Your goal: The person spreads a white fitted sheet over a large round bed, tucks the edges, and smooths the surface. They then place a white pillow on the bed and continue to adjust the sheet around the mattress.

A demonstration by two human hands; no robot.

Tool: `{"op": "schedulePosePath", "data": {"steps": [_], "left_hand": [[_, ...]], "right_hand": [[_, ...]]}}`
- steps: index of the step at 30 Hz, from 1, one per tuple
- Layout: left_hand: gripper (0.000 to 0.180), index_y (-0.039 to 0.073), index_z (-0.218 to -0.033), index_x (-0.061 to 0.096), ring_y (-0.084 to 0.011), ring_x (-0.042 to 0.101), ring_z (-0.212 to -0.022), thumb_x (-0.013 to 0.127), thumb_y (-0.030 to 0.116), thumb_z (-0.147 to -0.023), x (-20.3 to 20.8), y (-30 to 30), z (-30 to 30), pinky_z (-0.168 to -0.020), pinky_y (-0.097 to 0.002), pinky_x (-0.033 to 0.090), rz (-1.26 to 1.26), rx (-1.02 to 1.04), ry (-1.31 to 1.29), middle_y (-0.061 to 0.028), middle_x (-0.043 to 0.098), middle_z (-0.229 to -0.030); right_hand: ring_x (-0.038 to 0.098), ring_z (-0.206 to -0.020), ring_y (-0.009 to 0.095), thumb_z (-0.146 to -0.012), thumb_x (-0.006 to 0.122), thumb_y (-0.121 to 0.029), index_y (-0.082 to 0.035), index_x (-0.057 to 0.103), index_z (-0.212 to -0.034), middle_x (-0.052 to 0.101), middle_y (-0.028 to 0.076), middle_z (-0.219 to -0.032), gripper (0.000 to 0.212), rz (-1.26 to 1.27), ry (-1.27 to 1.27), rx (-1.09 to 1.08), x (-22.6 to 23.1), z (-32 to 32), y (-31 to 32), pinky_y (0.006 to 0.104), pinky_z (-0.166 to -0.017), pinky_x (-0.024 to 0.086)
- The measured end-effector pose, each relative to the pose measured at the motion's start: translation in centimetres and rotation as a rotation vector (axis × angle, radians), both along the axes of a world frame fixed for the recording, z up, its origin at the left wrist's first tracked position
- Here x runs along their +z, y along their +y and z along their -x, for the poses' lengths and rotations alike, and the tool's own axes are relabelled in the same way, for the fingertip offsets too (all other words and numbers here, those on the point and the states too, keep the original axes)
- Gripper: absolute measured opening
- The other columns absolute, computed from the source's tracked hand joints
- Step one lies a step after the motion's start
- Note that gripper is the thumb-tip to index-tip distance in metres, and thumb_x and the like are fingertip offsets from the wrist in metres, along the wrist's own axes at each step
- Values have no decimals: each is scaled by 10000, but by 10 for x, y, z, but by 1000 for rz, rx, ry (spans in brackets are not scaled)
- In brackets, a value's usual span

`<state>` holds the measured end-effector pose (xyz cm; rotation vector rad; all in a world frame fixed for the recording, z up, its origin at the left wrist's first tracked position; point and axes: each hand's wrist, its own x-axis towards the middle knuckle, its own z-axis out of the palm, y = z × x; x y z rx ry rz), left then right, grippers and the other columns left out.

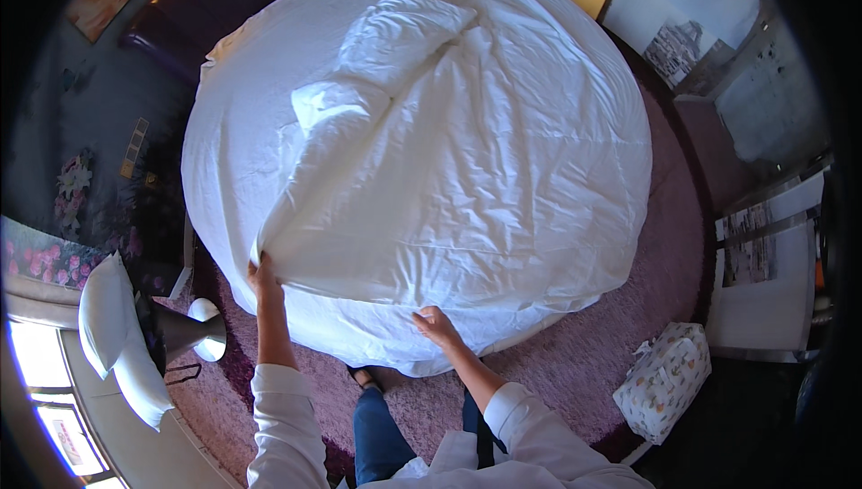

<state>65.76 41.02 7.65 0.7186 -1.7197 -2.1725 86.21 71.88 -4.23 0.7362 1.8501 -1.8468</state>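
Observation:
A white duvet (431, 175) lies over a large round bed with a white sheet (233, 157). Its left side is turned back in a bunched, folded ridge running toward the far end. My left hand (262, 275) is closed on the duvet's near left corner, and the edge rises there in a fold. Farther right along the same near edge, my right hand (437, 327) has its fingers curled in a pinch on the hem. Between my hands the edge runs fairly straight, with the sheet hanging below it. The right part of the duvet is wrinkled.
Two white pillows (106, 314) rest on a chair or stand at the left, beside a small round-topped stool (208, 329). A patterned storage bag (664, 383) sits on the pink carpet (575, 372) at the right. A dark padded headboard (215, 4) curves behind the bed.

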Motion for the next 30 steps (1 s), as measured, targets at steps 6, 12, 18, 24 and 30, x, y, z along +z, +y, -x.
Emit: {"op": "schedulePosePath", "data": {"steps": [6, 12, 18, 24, 30], "left_hand": [[437, -19, -1245, 441, -301, 487, -1125, 425, 272, -921, 21, -17, 49, -993, -425, 378, -618, -174, -200, -169, 514, -1200], [615, -3, -1320, 366, -291, 519, -1084, 499, 434, -908, 26, -10, 12, -931, -419, 439, -788, -539, -135, -162, 511, -1197], [485, -45, -1217, 479, -201, 555, -944, 625, 262, -871, -15, -36, -42, -816, -337, 474, -405, -275, -346, -116, 568, -1055], [262, -53, -989, 617, -133, 553, -774, 610, 180, -867, -30, -42, -82, -695, -293, 465, 78, -457, -143, -38, 630, -846], [129, 92, -957, 605, -416, 583, -689, 580, 147, -844, 14, -27, -86, -587, -457, 468, 662, -616, 41, -219, 592, -706]], "right_hand": [[557, -881, 189, -729, 713, -522, -135, 474, -1121, 571, 96, -1009, 601, 493, -188, -631, 15, 50, -58, 366, -782, 492], [589, -1017, 233, -818, 678, -155, -65, 539, -1120, 605, 90, -1114, 344, 844, 154, -1199, 1, 84, -68, 446, -865, 492], [552, -965, 283, -721, 644, -51, -46, 342, -1219, 543, 138, -1065, 583, -188, -12, -1174, 26, 48, -81, 461, -726, 499], [537, -913, 341, -717, 673, -88, 0, 442, -1118, 539, 186, -1026, 471, -1082, -62, -576, 63, 19, -89, 457, -784, 432], [490, -999, 345, -775, 667, -161, -24, 509, -1078, 546, 162, -1031, 368, -1197, 819, -161, 151, 108, -175, 442, -879, 379]]}}
